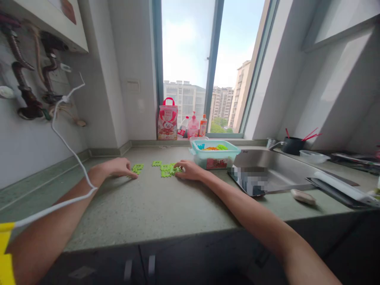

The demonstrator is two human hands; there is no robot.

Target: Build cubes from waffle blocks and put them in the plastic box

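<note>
Green interlocking blocks (pixel 166 170), left of the half-curled right hand (pixel 189 170), are touched by it; another green block cluster (pixel 138 167) is set just right of the left hand (pixel 118 166). Whether either is gripped cannot be told.

Counting one left hand (pixel 117 167) and one right hand (pixel 190 170) here, so that's making two. The green pieces (pixel 168 171) are bunching up way too tight for me to count, sorry. One teal tub (pixel 201 161) is sitting there, three bottles (pixel 193 127) and one bag (pixel 168 123) are lining up, and one sink (pixel 292 172), one faucet (pixel 274 145), one black pot (pixel 292 146) and one clear bowl (pixel 314 156) are showing. At least three red sticks (pixel 311 135) are poking out, and two cabinet handles (pixel 152 266) are rounding out my tally.
</note>
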